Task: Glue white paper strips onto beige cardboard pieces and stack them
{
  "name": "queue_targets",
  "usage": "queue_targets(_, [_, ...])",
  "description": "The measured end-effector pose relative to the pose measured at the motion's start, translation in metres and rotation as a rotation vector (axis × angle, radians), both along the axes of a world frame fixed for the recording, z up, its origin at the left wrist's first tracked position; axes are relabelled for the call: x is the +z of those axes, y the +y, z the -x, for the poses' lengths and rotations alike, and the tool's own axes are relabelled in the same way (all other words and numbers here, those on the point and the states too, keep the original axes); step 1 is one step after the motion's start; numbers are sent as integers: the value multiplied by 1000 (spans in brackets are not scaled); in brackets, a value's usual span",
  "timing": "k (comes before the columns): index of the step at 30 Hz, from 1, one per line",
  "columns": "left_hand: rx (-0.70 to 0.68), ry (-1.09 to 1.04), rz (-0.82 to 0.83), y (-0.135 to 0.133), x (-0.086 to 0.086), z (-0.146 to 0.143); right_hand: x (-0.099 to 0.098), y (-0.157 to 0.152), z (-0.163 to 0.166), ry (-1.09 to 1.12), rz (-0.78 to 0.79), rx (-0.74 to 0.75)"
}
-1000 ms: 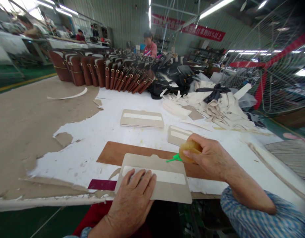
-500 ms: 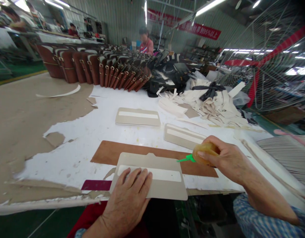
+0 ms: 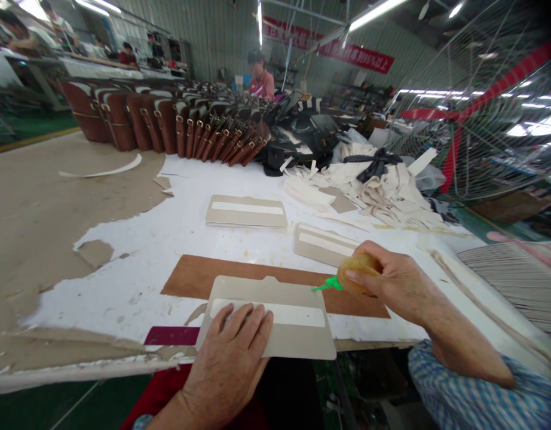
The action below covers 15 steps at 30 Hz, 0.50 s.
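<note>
Steadying, apparently, a beige round-cornered panel [image 3: 297,339] across the desk [image 3: 145,257] edge under a flat left hand [image 3: 235,349]; grasping an amber bulb-shaped bottle [image 3: 357,275] in the right hand [image 3: 398,280], probably to aim its green nozzle [image 3: 331,283].

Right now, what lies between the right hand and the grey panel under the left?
In the head view, the amber bottle that the right hand grips lies there, its green nozzle facing the grey panel; the brown strip shows beneath.
</note>
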<state>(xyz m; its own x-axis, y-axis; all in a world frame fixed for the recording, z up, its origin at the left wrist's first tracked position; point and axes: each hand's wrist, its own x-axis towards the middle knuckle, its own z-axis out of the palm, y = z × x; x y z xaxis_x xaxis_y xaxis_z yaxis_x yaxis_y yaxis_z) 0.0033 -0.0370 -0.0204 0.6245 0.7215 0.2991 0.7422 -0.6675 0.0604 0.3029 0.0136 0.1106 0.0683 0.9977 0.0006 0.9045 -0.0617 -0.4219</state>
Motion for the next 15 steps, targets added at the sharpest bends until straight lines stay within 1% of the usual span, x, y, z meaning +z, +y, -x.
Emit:
queue_targets(6, [-5, -16, 1, 1, 2, -2, -3, -2, -5, 22, 6, -12])
queue_targets(11, [-5, -35, -29, 2, 3, -2, -7, 4, 10, 88, -6, 41])
queue_targets(15, [-7, -38, -31, 2, 2, -1, -6, 9, 15, 82, -24, 60])
